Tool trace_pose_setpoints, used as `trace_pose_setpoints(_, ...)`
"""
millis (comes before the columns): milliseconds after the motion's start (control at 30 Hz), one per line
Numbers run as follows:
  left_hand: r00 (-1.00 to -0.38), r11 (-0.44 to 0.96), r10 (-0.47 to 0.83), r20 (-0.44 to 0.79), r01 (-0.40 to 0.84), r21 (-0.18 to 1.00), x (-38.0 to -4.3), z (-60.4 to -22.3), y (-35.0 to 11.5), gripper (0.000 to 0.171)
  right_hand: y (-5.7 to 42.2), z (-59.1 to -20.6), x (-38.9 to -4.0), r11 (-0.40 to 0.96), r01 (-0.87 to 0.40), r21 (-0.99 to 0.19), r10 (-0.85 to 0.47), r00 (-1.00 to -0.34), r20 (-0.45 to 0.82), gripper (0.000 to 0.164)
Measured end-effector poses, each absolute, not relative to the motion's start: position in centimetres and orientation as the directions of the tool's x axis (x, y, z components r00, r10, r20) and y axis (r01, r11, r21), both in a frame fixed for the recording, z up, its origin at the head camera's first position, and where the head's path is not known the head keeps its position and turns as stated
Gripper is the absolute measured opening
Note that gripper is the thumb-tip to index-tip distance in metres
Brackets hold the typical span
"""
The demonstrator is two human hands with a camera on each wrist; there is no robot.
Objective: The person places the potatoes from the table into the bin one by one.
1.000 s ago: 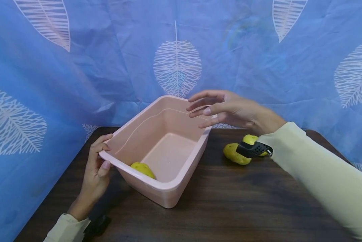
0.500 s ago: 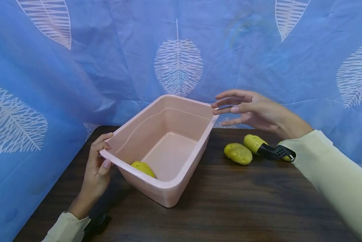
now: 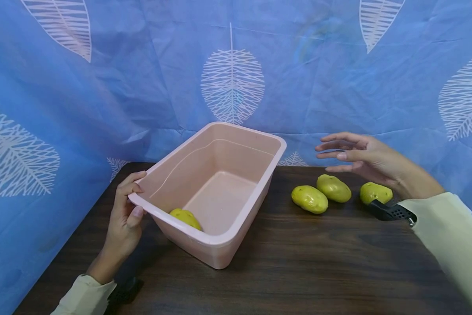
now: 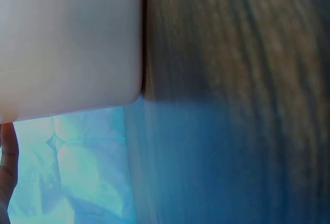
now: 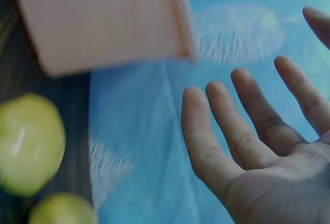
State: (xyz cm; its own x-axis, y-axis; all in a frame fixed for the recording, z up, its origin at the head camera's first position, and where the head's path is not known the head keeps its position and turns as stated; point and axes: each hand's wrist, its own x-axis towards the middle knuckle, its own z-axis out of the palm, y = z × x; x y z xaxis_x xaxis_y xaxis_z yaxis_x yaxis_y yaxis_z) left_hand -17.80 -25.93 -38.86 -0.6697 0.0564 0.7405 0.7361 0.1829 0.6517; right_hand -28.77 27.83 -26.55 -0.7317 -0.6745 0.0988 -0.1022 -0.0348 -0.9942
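A pink plastic tub (image 3: 251, 214) stands on the dark wooden table, with one yellow potato (image 3: 185, 218) inside by its near wall. My left hand (image 3: 122, 218) grips the tub's near left corner, fingers over the rim and thumb outside. In the left wrist view the tub's wall (image 4: 67, 43) fills the upper left, with one finger beside it. My right hand (image 3: 371, 159) hovers with spread, relaxed fingers and holds nothing. Below and left of it lie a potato (image 3: 309, 199) and a second potato (image 3: 333, 188); a third potato (image 3: 375, 193) sits under the hand, beside the black wrist strap.
The wooden table (image 3: 318, 262) runs beneath everything. Behind it hangs a blue cloth (image 3: 161, 65) printed with white leaves, close to the table's back edge. A black wrist strap (image 3: 126, 289) shows by the left sleeve.
My right hand has moved right, from over the tub's far right corner to above the potatoes, uncovering them. The left hand keeps its hold on the rim, and the tub stays put.
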Motion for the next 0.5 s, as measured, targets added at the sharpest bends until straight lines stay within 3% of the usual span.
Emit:
trace_pose_setpoints(167, -0.677, 0.205, 0.061, 0.733, 0.727, 0.655, -17.8, -38.8, -26.0, 0.036, 30.8, -28.7, -28.7, -0.008, -0.117, -0.993, -0.611, -0.786, 0.098, 0.049)
trace_pose_setpoints(400, -0.667, 0.109, 0.061, 0.742, 0.744, 0.659, -18.0, -39.0, -26.0, 0.036, 33.5, -31.3, -27.6, 0.045, -0.15, -0.988, -0.48, -0.87, 0.111, 0.049)
trace_pose_setpoints(500, -0.671, 0.11, 0.061, 0.739, 0.74, 0.663, -18.0, -39.0, -26.0, 0.036, 34.7, -32.2, -27.3, 0.032, -0.166, -0.986, -0.466, -0.875, 0.132, 0.05)
